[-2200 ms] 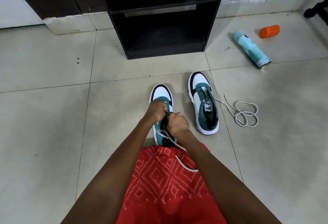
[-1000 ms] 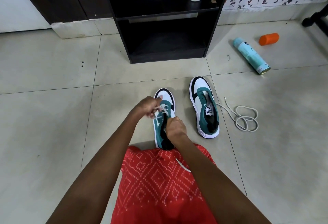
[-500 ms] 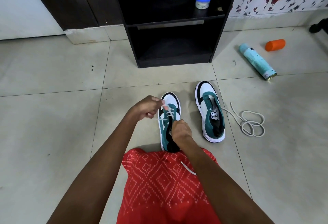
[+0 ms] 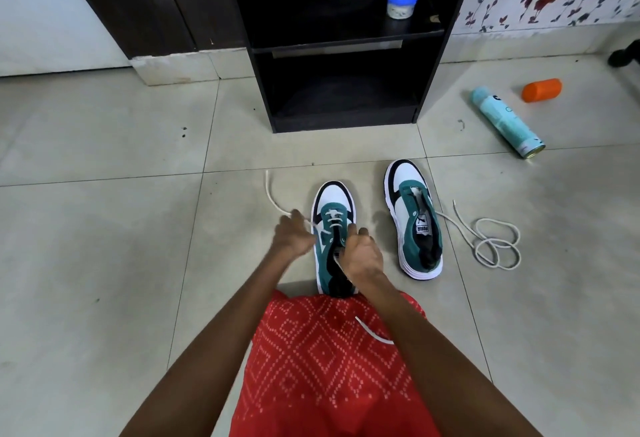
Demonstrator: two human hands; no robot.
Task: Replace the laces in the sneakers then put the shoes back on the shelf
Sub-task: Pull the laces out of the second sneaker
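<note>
Two teal, white and black sneakers stand on the tiled floor, toes toward the black shelf unit. The near sneaker is in front of my lap, with a white lace threaded through its front eyelets. My left hand, blurred, pinches this lace beside the shoe, and the free end trails up and to the left. My right hand grips the near sneaker at its tongue and upper eyelets. The other sneaker stands to the right. A second lace runs out from it and lies looped beside it.
A blue-lidded jar sits on the upper shelf; the lower shelf is dark. A teal spray can and an orange cap lie on the floor at the right. Another lace end rests on my red patterned lap.
My left hand has moved from above the shoe's toe down to its left side, drawing lace out so that the free end now trails up-left. My right hand stays on the shoe.
</note>
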